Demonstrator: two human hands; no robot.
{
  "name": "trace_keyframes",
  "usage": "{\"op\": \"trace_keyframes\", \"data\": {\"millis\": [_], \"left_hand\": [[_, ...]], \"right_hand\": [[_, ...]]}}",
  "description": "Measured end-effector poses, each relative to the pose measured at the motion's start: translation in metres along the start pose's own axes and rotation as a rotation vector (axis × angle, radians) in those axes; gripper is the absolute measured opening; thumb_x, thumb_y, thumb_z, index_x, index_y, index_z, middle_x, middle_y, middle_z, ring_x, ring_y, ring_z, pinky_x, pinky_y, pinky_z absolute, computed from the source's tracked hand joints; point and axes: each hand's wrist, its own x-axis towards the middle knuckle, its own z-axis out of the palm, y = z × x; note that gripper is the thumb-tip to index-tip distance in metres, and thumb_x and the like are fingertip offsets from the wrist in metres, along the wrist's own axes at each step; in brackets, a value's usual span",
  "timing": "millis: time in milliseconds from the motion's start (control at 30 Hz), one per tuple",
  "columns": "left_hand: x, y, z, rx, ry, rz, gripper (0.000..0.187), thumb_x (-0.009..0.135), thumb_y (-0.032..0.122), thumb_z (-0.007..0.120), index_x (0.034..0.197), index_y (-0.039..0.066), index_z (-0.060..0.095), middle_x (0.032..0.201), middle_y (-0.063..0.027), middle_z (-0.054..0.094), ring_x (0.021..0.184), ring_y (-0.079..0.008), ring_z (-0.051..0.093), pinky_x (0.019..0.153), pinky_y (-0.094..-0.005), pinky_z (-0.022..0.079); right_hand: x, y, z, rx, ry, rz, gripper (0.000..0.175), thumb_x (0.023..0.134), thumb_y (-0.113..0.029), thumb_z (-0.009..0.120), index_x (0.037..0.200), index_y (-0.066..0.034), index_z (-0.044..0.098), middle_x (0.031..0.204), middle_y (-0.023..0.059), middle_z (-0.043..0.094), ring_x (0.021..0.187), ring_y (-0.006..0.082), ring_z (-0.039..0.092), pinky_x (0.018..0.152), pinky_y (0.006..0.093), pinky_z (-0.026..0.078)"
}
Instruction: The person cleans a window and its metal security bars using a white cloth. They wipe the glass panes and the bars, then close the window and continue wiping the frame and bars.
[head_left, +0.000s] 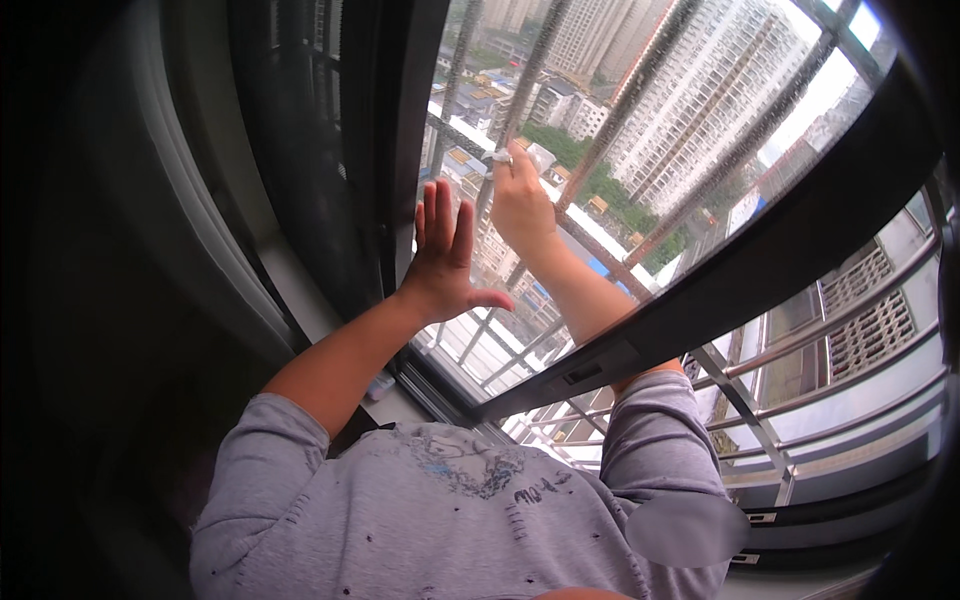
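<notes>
My left hand (441, 262) holds nothing; its fingers point up and the thumb is spread out. It is at the inner side of a sliding window's glass pane (480, 345), seemingly flat against it. Around the edge of the dark sash frame (645, 349) reaches my right arm, so my right hand (526, 206) is behind the glass. Its fingers grip a crumpled white cloth or tissue (541, 157) near the outer face of the pane. Whether the cloth touches the glass is hard to tell. Droplets or specks dot the pane.
Metal security bars (750, 409) stand outside, close to my right arm. A recessed latch (583, 373) is set in the sash frame. Below runs the window track (427, 390), with a small pale object (380, 386) on the sill beside it. High-rise buildings (697, 105) lie beyond.
</notes>
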Motion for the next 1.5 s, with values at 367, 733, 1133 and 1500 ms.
{"op": "trace_keyframes", "data": {"millis": [367,733,1133,1500], "left_hand": [[0.001,0.001,-0.002,0.012,0.011,0.016,0.132,0.060,0.078,0.060,0.147,0.014,-0.015,0.149,-0.0295,-0.017,0.137,-0.0504,-0.013,0.107,-0.0634,0.001],[0.001,-0.003,0.002,0.066,-0.028,-0.001,0.135,0.057,0.080,0.060,0.147,0.012,-0.014,0.148,-0.0296,-0.019,0.139,-0.0472,-0.011,0.109,-0.0596,0.002],[0.005,-0.007,0.006,0.069,0.040,0.064,0.131,0.060,0.083,0.053,0.147,0.012,-0.014,0.149,-0.0275,-0.019,0.139,-0.0437,-0.013,0.109,-0.0591,-0.002],[0.008,-0.009,0.008,0.024,0.050,0.055,0.130,0.060,0.079,0.059,0.147,0.015,-0.014,0.150,-0.0252,-0.020,0.139,-0.0440,-0.014,0.108,-0.0612,-0.003]], "right_hand": [[0.007,0.005,0.003,-0.366,-0.058,-0.190,0.012,0.075,-0.004,0.053,0.087,-0.0006,0.054,0.087,0.0172,0.049,0.088,0.0352,0.054,0.072,0.0388,0.053],[-0.063,0.037,-0.063,-0.147,-0.261,-0.199,0.023,0.079,-0.011,0.054,0.097,0.0000,0.064,0.104,0.0162,0.062,0.108,0.0288,0.056,0.094,0.0382,0.047],[-0.159,0.023,-0.261,1.234,0.672,0.589,0.031,0.098,-0.021,0.044,0.122,-0.0025,0.048,0.115,0.0213,0.059,0.102,0.0295,0.061,0.086,0.0396,0.052],[-0.169,-0.041,-0.320,1.194,0.832,0.708,0.049,0.101,-0.035,0.029,0.137,-0.0025,0.035,0.133,0.0206,0.048,0.116,0.0335,0.054,0.092,0.0469,0.050]]}}
